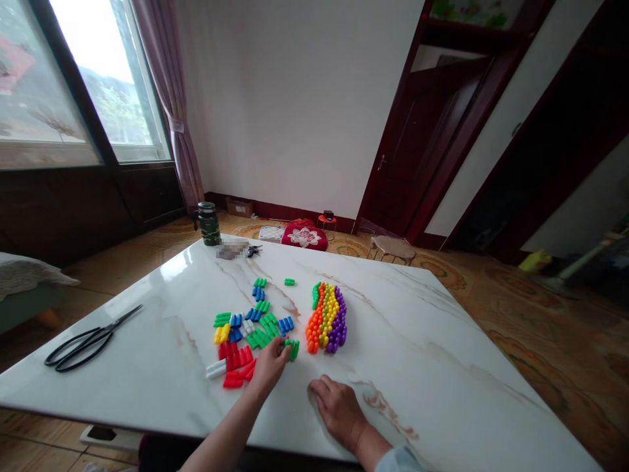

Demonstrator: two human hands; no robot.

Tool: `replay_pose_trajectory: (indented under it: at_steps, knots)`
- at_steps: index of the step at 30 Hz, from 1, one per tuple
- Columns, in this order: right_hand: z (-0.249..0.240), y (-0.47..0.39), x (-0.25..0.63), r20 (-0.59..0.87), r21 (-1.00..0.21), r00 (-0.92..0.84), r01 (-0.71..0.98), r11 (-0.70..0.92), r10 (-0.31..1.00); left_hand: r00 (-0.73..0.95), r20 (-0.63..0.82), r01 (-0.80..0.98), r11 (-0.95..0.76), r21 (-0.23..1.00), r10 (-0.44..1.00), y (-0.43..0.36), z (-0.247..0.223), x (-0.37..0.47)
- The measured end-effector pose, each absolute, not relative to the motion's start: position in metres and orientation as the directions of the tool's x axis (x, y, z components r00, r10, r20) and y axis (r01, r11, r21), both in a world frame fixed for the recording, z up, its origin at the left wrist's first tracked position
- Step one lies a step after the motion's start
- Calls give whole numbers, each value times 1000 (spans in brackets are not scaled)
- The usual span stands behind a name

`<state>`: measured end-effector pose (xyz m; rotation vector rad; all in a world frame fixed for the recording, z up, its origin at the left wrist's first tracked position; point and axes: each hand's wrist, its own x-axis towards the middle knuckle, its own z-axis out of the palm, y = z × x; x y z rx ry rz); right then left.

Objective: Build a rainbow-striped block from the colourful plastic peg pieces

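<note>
My left hand [273,362] is closed, with thumb and fingers pinched on a green piece [293,351] just above the tabletop. Near the front edge, my right hand [338,405] rests on the white table [442,367] with its fingers curled; what they hold, if anything, is hidden. Left of my left hand lie loose clusters of short capsule-like pieces: red [234,356], yellow [221,334], blue [285,325], green [263,332] and white [215,369]. Beyond my right hand stands a tight block of orange [314,331], yellow [329,309], purple [339,331] and green pieces.
Large black-handled scissors [93,339] lie at the left. A dark green flask [209,224], a blurred item [232,250] and small black pliers [254,250] are at the far corner. One green cluster [289,282] lies apart. A stool [393,248] stands behind the table.
</note>
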<state>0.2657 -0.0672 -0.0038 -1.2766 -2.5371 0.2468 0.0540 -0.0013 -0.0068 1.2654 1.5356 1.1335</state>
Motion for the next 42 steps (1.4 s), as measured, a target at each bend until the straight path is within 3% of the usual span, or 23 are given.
replay_pose_trajectory:
  at_steps: [4,8,19,27,36,42]
  knots:
    - [-6,-68,267,199,-264,-563,757,597,802,-221,-178,34,190,981,959,24,-4,59]
    - [-10,-67,267,225,-277,-554,752,598,801,-243,-177,16,186,982,954,37,-5,66]
    - [-5,-66,267,251,-349,-546,719,601,799,-412,33,332,116,936,911,85,9,68]
    - [-2,-65,266,244,-365,-540,718,592,806,-329,108,440,51,896,938,84,2,83]
    - [-3,-66,266,264,-373,-538,709,599,801,-113,29,579,42,815,993,97,12,71]
    - [1,-67,265,290,-386,-525,702,599,801,-73,10,663,41,748,997,102,20,79]
